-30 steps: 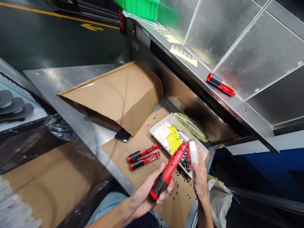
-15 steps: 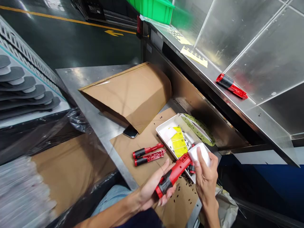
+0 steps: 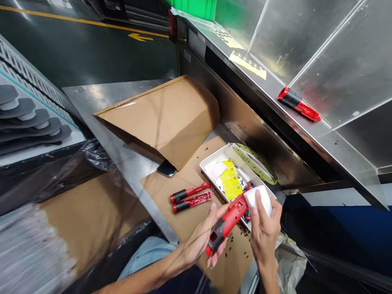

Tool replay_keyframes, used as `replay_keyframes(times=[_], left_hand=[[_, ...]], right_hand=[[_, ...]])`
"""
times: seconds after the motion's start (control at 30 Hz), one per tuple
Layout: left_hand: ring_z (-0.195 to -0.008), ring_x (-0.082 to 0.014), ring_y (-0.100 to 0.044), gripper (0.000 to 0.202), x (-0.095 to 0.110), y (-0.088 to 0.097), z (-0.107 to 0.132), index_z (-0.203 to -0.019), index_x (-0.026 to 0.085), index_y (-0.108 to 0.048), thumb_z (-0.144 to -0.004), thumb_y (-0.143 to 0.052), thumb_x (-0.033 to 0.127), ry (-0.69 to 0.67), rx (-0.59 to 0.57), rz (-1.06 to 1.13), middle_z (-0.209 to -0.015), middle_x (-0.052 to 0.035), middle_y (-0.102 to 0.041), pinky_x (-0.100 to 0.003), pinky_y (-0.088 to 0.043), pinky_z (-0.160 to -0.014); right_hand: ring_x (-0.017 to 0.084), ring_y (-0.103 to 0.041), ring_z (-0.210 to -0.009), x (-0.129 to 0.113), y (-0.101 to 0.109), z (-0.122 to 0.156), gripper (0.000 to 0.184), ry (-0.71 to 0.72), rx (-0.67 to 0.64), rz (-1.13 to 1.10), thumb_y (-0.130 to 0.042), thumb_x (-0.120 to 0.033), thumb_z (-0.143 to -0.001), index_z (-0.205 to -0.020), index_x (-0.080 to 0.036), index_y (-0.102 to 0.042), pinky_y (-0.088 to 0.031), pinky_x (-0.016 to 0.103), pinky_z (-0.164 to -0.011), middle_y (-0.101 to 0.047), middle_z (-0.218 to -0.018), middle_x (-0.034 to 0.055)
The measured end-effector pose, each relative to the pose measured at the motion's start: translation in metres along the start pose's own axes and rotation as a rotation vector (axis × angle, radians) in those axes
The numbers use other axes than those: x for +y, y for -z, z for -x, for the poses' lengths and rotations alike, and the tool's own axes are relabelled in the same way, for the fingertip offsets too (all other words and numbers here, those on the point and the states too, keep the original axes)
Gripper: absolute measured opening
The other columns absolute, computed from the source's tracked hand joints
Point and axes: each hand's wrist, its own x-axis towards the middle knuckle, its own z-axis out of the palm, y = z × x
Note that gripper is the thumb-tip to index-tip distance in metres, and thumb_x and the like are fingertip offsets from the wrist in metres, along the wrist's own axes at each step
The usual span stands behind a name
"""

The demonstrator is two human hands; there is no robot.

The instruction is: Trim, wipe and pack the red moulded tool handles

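Note:
My left hand (image 3: 200, 239) is closed around the black grip end of a red and black plastic tool housing (image 3: 232, 214), which is held tilted above the cardboard. A rectangular opening shows on its dark part. My right hand (image 3: 266, 222) pinches a white pad (image 3: 259, 198), perhaps folded cloth, against the housing's far end. Just behind the pad, a white tray (image 3: 211, 157) holds a yellow label sheet (image 3: 230, 180), white pieces and small black and red parts. To the left, two similar red and black housings (image 3: 192, 201) lie side by side on the cardboard (image 3: 165, 194).
A brown cardboard box (image 3: 162, 118) stands on the metal table, with a phone (image 3: 167, 168) by its edge. A green zip pouch (image 3: 255, 161) leans behind the tray. Another red and black housing (image 3: 298, 105) and a sticker sheet (image 3: 247, 64) lie on the shelf. Small black bits dot the cardboard.
The housing has rolled slightly in my left hand, so its openings face upward more. The white pad stays at its far end. The whole view has shifted a little.

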Motion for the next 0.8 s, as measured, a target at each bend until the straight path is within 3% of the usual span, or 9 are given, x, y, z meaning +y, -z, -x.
replay_keyframes(times=[0.13, 0.27, 0.37, 0.43, 0.5, 0.57, 0.63, 0.73, 0.8], left_hand=[[-0.03, -0.0124, -0.043, 0.112, -0.005, 0.003, -0.003, -0.159, 0.017, -0.02, -0.077, -0.016, 0.093, -0.04, 0.062, -0.016, -0.043, 0.0045, -0.052, -0.019, -0.035, -0.033], [-0.03, -0.0125, -0.045, 0.11, -0.002, 0.005, -0.004, -0.155, 0.018, -0.028, -0.077, -0.016, 0.094, -0.006, -0.006, 0.024, -0.045, 0.0039, -0.054, -0.018, -0.031, -0.032], [-0.029, -0.0064, -0.033, 0.084, 0.004, 0.009, -0.002, -0.133, 0.02, -0.054, -0.086, -0.03, 0.085, 0.123, -0.047, 0.218, -0.045, 0.0049, -0.051, -0.013, -0.019, -0.031], [-0.029, -0.0033, -0.022, 0.066, 0.006, 0.013, -0.001, -0.106, 0.019, -0.064, -0.087, -0.042, 0.079, 0.209, -0.142, 0.359, -0.045, 0.0063, -0.047, -0.013, -0.01, -0.032], [-0.03, -0.0022, -0.016, 0.062, 0.004, 0.019, -0.003, -0.078, 0.017, -0.06, -0.085, -0.05, 0.077, 0.295, -0.275, 0.434, -0.043, 0.0072, -0.039, -0.014, -0.005, -0.032], [-0.032, -0.0015, -0.012, 0.065, 0.001, 0.026, -0.005, -0.06, 0.016, -0.05, -0.084, -0.054, 0.076, 0.356, -0.332, 0.467, -0.042, 0.0079, -0.031, -0.015, -0.003, -0.033], [-0.034, -0.0006, -0.01, 0.067, -0.003, 0.03, -0.007, -0.056, 0.016, -0.046, -0.085, -0.053, 0.075, 0.386, -0.325, 0.486, -0.043, 0.0084, -0.028, -0.015, -0.001, -0.033], [-0.033, -0.0007, -0.013, 0.066, -0.005, 0.032, -0.008, -0.059, 0.016, -0.048, -0.083, -0.053, 0.077, 0.399, -0.303, 0.491, -0.045, 0.0082, -0.03, -0.016, -0.003, -0.033], [-0.032, -0.0015, -0.016, 0.069, -0.004, 0.03, -0.007, -0.059, 0.017, -0.047, -0.082, -0.049, 0.082, 0.4, -0.285, 0.465, -0.044, 0.0078, -0.031, -0.016, -0.005, -0.033]], right_hand=[[0.022, -0.065, -0.098, -0.003, -0.001, 0.002, 0.041, 0.105, -0.077, -0.074, -0.05, -0.028, -0.099, -0.139, -0.028, -0.059, -0.056, 0.03, -0.07, -0.056, -0.119, 0.0147], [0.025, -0.065, -0.101, 0.005, -0.003, 0.003, 0.043, 0.009, 0.003, 0.008, -0.051, -0.025, -0.098, -0.141, -0.024, -0.057, -0.057, 0.035, -0.074, -0.057, -0.119, 0.0172], [0.025, -0.065, -0.103, 0.012, -0.003, 0.003, 0.048, 0.164, -0.077, -0.046, -0.052, -0.024, -0.098, -0.145, -0.028, -0.052, -0.058, 0.033, -0.073, -0.058, -0.123, 0.0165], [0.023, -0.066, -0.097, 0.012, -0.001, 0.002, 0.048, 0.126, -0.032, -0.002, -0.051, -0.025, -0.098, -0.146, -0.03, -0.05, -0.057, 0.032, -0.07, -0.058, -0.119, 0.0153], [0.022, -0.066, -0.094, 0.008, 0.0, 0.0, 0.048, 0.04, 0.03, 0.033, -0.051, -0.025, -0.099, -0.147, -0.029, -0.049, -0.056, 0.032, -0.069, -0.057, -0.116, 0.0149], [0.022, -0.065, -0.098, 0.004, 0.002, -0.002, 0.047, 0.075, -0.043, -0.04, -0.05, -0.025, -0.1, -0.146, -0.028, -0.051, -0.057, 0.031, -0.073, -0.058, -0.118, 0.0144], [0.021, -0.065, -0.1, 0.001, 0.004, -0.003, 0.043, 0.108, -0.113, -0.085, -0.049, -0.025, -0.1, -0.142, -0.027, -0.055, -0.057, 0.03, -0.074, -0.058, -0.118, 0.0138], [0.021, -0.065, -0.092, 0.003, 0.006, -0.004, 0.041, 0.025, -0.001, 0.028, -0.05, -0.026, -0.099, -0.14, -0.025, -0.057, -0.055, 0.029, -0.068, -0.058, -0.113, 0.0136], [0.02, -0.065, -0.095, 0.003, 0.008, -0.004, 0.044, 0.055, -0.049, 0.003, -0.051, -0.025, -0.099, -0.143, -0.027, -0.054, -0.056, 0.029, -0.07, -0.058, -0.116, 0.0137]])
